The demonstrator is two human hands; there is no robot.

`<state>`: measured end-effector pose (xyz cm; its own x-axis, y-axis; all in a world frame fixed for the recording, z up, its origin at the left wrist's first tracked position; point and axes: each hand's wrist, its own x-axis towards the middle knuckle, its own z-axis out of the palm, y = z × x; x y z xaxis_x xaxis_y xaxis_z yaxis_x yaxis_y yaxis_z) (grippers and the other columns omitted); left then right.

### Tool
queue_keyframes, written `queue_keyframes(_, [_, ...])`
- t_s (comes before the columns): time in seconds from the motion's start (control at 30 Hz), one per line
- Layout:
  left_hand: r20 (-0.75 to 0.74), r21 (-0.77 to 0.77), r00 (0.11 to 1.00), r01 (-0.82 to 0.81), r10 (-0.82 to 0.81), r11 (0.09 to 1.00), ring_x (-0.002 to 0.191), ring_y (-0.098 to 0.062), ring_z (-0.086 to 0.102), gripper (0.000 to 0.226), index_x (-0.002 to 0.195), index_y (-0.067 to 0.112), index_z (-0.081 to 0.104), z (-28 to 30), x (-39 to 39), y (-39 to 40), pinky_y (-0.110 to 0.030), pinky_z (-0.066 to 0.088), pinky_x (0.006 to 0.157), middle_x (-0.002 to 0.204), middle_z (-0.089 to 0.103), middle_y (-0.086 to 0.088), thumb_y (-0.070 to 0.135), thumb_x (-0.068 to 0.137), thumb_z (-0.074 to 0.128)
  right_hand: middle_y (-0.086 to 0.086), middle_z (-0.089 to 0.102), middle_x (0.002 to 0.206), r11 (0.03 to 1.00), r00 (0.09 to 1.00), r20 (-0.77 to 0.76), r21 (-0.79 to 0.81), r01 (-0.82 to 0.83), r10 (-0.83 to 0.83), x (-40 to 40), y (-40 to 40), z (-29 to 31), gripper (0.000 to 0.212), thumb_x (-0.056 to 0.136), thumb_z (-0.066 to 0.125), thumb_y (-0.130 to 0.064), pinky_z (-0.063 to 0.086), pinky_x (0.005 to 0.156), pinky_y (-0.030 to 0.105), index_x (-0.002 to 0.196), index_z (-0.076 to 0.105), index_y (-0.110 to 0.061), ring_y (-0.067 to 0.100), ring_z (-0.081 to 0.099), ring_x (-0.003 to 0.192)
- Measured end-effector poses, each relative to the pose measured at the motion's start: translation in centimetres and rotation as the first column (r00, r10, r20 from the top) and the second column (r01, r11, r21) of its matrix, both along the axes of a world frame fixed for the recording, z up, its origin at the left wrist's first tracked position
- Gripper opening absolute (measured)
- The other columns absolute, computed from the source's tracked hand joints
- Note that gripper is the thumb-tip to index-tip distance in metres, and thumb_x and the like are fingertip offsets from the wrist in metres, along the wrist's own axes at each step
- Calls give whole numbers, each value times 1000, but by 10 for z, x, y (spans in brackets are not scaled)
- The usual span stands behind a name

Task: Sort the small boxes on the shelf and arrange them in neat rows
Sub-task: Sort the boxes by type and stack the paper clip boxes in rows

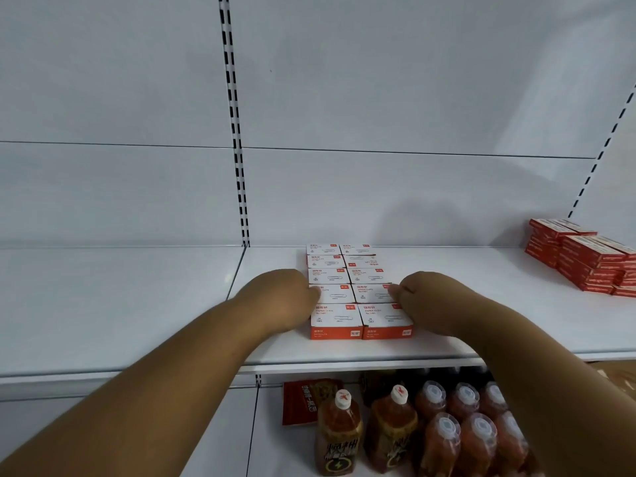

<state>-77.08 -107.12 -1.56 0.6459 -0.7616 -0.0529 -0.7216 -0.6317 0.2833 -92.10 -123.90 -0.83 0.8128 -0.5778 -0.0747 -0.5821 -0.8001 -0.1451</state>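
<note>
White-and-orange paper clip boxes [358,290] are getting squeezed from both sides here. The left hand [285,299] has its fingers curled in against the left edge of the block, touching the second box from the front, and the right hand [418,297] does the same on the right edge, fingertips [392,290] pressed on that same row. Neither hand really wraps around a box, it's more knuckles and fingertips pushing inward, though the wide-angle view makes the finger detail mushy. The boxes sit in two columns, five deep, running from the front of the white shelf [137,304] back to the rear panel, tops white with orange front faces. Off to the right, well apart from that block, there's a pile of red boxes [585,259] stacked kinda unevenly. Down on the lower shelf you can see bottles [447,428] of reddish drink with white caps, plus a red packet [306,401] beside them.
</note>
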Motion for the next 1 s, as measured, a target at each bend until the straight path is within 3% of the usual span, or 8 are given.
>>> queue_keyframes(0.07, [38,6,999,-29,29,1000,87,-19,57,41,84,19,58,7,5,-3,-29,40,75,100,67,-5,43,104,31,10,62,120,1000,1000,9,2,23,-23,3,-2,8,44,106,28,-40,45,93,32,125,60,-17,26,58,110])
queue_keyframes(0.1, [55,0,997,-45,45,999,92,-22,58,43,90,17,62,10,9,-5,-29,39,77,107,67,-7,43,104,30,10,63,121,999,998,32,25,45,-46,6,-7,10,46,105,28,-42,45,94,33,125,60,-15,27,58,110])
queue_keyframes(0.27, [-2,21,999,-47,47,999,108,-25,59,42,119,12,63,15,18,-23,-29,38,83,124,64,-9,39,105,34,8,66,97,985,992,80,150,84,-97,31,-28,4,49,102,34,-49,46,82,33,92,62,-10,24,61,92])
queue_keyframes(0.4, [3,47,998,-57,56,997,89,-19,54,33,105,19,63,7,24,-30,-28,39,77,118,66,-6,39,103,37,3,65,91,994,998,42,107,34,-39,41,-37,-6,46,101,37,-48,49,82,34,89,62,-12,21,62,90])
queue_keyframes(0.67, [-2,75,997,-81,82,994,88,-16,56,37,107,20,63,3,23,-33,-30,40,76,102,66,0,42,104,34,-3,55,79,998,999,30,53,-33,31,44,-43,-12,41,103,34,-47,42,76,29,85,54,-16,17,56,83])
queue_keyframes(0.77, [-28,60,995,-89,91,994,88,-17,55,41,98,18,63,11,23,-32,-29,39,79,104,66,-4,43,105,32,2,58,88,994,999,32,107,-18,15,45,-46,-5,43,103,33,-47,41,78,30,89,57,-13,19,55,86])
queue_keyframes(0.87, [23,31,992,-127,126,991,103,-22,58,50,118,13,65,17,32,-36,-30,40,85,121,65,-8,44,105,28,6,60,97,996,1000,25,82,-18,16,55,-52,3,51,104,29,-47,45,86,31,109,62,-8,22,57,92])
queue_keyframes(1.0, [-15,42,991,-134,135,990,107,-24,59,47,109,12,66,10,46,-47,-29,39,82,121,65,-9,44,104,32,10,66,106,995,999,53,103,-2,-4,69,-57,1,49,103,33,-45,46,85,33,102,64,-7,24,61,97])
